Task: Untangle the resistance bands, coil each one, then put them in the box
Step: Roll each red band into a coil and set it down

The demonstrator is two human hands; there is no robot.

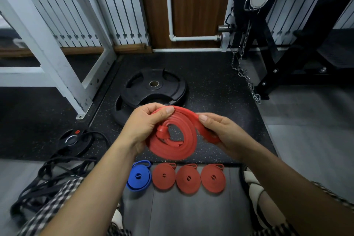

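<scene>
Wide red rubber resistance band [173, 141], mostly wound into flat coil, held in air betw. both hands. Left hand [142, 127] grip: thumb & fingers pinch coil's upper left edge. Right hand [223, 133] grip closed round the loose tail, right of coil. Below the grip, on floor: row of blue coiled band [138, 176] & three red coiled bands [188, 178]. Lower left: black tangled bands [47, 176]. Beyond: black weight plates [153, 90].

We see a red band [172, 140] loosely coiled, held above the floor. Below lie four tight flat coils in a row: one blue coil [138, 177], three red coils [188, 178]. Tangled black bands [46, 180] lie left.
</scene>
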